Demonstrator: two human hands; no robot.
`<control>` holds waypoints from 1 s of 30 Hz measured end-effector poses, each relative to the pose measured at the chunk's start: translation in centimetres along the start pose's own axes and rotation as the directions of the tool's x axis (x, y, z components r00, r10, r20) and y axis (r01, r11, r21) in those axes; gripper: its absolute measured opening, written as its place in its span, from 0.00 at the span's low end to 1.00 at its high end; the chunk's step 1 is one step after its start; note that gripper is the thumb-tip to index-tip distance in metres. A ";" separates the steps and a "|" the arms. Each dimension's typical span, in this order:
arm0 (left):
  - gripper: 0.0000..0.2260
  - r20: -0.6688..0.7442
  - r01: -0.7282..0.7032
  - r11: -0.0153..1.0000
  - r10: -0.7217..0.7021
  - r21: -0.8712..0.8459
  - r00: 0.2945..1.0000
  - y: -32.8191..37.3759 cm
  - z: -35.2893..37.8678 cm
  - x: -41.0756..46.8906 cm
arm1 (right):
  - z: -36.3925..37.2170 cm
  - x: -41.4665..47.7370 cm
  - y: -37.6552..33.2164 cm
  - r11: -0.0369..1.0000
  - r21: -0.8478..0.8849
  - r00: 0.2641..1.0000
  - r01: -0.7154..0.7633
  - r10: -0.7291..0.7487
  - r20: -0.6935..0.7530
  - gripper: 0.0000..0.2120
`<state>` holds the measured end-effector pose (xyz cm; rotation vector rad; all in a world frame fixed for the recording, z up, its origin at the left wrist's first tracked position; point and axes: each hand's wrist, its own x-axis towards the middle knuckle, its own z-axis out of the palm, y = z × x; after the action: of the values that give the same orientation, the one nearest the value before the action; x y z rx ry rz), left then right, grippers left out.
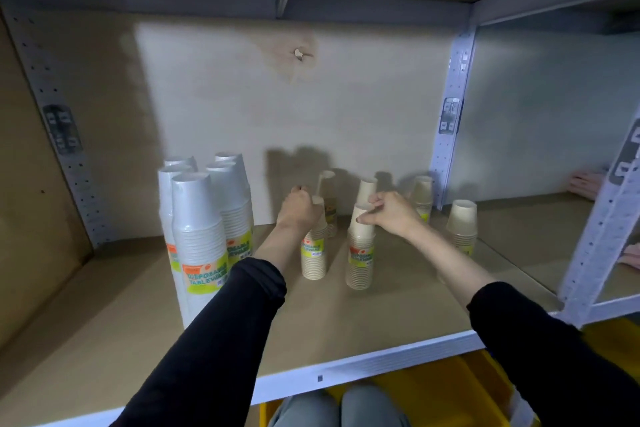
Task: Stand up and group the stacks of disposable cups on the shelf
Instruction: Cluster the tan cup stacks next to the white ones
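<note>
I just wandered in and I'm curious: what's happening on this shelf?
A person is sorting wrapped cup stacks on a shelf. Their left grip, a bare hand, holds the top of the left beige stack; the right grip pinches the top of the right beige stack. Both stacks stand upright. The white stacks stand grouped at the left, and other beige stacks stand apart behind and to the right.

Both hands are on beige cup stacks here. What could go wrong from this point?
The left hand grips the left beige stack and the right hand pinches the right beige stack, each only at its top, so either might tip when slid. Moving left might also knock the white stacks.
</note>
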<state>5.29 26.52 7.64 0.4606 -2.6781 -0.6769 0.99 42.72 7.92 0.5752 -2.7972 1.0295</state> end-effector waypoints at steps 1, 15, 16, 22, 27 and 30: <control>0.20 0.008 0.014 1.000 -0.014 -0.008 1.000 0.0 0.2 0.3 | 0.2 0.2 0.2 1.000 0.002 1.000 -0.006 0.006 0.001 0.25; 0.19 0.055 0.054 0.998 -0.051 -0.037 0.997 1.2 -1.8 -1.3 | 1.7 2.2 0.3 0.985 0.174 0.996 -0.012 -0.003 0.089 0.20; 0.21 0.056 0.057 0.998 -0.055 -0.032 0.997 1.2 -1.9 -1.5 | 1.8 2.1 0.1 0.983 0.185 0.995 -0.003 -0.015 0.094 0.21; 0.22 0.052 0.074 0.997 -0.074 -0.004 0.996 1.0 -2.5 -2.2 | 2.4 1.7 -1.6 0.977 0.211 0.978 0.038 -0.079 0.191 0.15; 0.20 0.017 0.088 0.996 -0.088 -0.009 0.996 0.3 -2.9 -2.5 | 3.0 1.7 -1.9 0.973 0.229 0.972 0.030 -0.082 0.221 0.19; 0.19 0.010 0.103 0.994 -0.103 -0.032 0.995 0.1 -3.0 -2.6 | 3.2 1.8 -1.5 0.966 0.256 0.974 0.025 -0.082 0.212 0.21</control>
<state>8.81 26.41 9.58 0.5915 -2.6620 -0.7514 0.05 39.03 6.78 0.8379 -2.8335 1.4029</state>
